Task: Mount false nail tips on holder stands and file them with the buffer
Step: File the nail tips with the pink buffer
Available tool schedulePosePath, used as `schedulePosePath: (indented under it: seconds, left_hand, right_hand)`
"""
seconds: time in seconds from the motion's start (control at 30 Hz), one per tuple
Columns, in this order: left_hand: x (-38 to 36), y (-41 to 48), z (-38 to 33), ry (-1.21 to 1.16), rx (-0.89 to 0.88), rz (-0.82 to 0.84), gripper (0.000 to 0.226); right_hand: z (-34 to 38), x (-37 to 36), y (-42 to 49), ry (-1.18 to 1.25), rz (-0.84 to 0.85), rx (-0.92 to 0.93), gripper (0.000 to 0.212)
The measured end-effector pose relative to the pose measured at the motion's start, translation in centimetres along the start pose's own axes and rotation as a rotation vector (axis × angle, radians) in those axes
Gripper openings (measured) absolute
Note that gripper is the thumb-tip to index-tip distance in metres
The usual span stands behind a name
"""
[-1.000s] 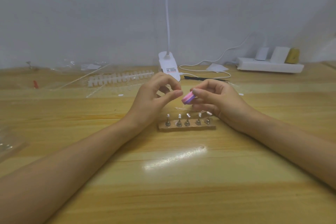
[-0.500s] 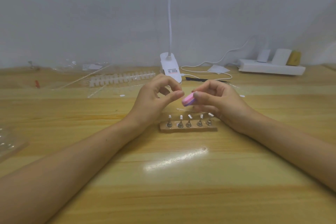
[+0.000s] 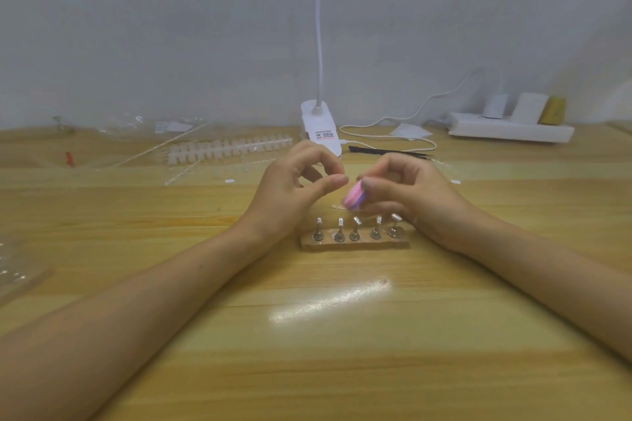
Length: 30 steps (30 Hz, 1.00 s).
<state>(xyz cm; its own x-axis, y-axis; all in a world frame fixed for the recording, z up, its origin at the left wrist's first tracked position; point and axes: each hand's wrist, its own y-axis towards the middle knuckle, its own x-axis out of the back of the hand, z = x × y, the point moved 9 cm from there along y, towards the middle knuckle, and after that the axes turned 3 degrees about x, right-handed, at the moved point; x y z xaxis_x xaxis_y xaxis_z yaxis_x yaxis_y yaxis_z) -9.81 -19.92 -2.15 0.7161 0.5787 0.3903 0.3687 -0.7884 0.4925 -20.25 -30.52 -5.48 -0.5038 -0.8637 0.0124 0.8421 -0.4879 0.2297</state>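
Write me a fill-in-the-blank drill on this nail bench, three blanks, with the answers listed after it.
1. The right hand pinches a pink ___.
2. The wooden base carries ___ stands.
3. Behind the base sits a ___ lamp.

Missing words: buffer; five; white.

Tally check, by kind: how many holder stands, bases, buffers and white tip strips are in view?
Holder stands: 5
Wooden base: 1
Pink buffer: 1
White tip strip: 1
Total: 8
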Motion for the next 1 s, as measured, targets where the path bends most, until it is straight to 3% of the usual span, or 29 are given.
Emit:
schedulePosePath:
  seconds: [0.07, 0.17, 0.3, 0.4, 0.5, 0.63, 0.73, 0.87, 1.0]
  left_hand:
    - [-0.2, 0.0, 0.0, 0.002, -0.003, 0.018, 0.016]
    - [-0.3, 0.0, 0.0, -0.006, 0.004, 0.022, 0.016]
    - [0.0, -0.1, -0.1, -0.003, -0.003, 0.002, 0.019]
    - [-0.1, -0.1, -0.1, 0.0, -0.002, 0.004, 0.018]
    - [0.0, -0.1, -0.2, 0.01, -0.01, 0.0, 0.017]
    - [0.0, -0.1, -0.1, 0.003, 0.002, 0.001, 0.017]
    - [0.0, -0.1, -0.1, 0.008, 0.003, 0.0, 0.018]
    - [-0.3, 0.0, -0.1, 0.011, 0.004, 0.018, 0.015]
    - [-0.4, -0.2, -0.2, 0.011, 0.002, 0.036, 0.016]
  right_hand:
    - [0.0, -0.6, 0.0, -0.053, 0.048, 0.02, 0.009]
    - [-0.1, 0.8, 0.0, 0.071, -0.082, 0.009, 0.013]
    - [0.0, -0.6, 0.1, -0.08, 0.043, 0.016, 0.01]
    - [0.0, 0.6, 0.1, 0.069, -0.057, 0.009, 0.017]
    - [0.0, -0.7, 0.1, -0.058, 0.072, 0.011, 0.015]
    - [-0.1, 0.5, 0.2, 0.066, -0.037, 0.012, 0.02]
    - [-0.1, -0.7, 0.1, -0.06, 0.083, 0.006, 0.016]
    - [-0.3, 0.7, 0.3, 0.055, -0.053, 0.0, 0.02]
    - [-0.4, 0.5, 0.4, 0.072, -0.016, -0.036, 0.021]
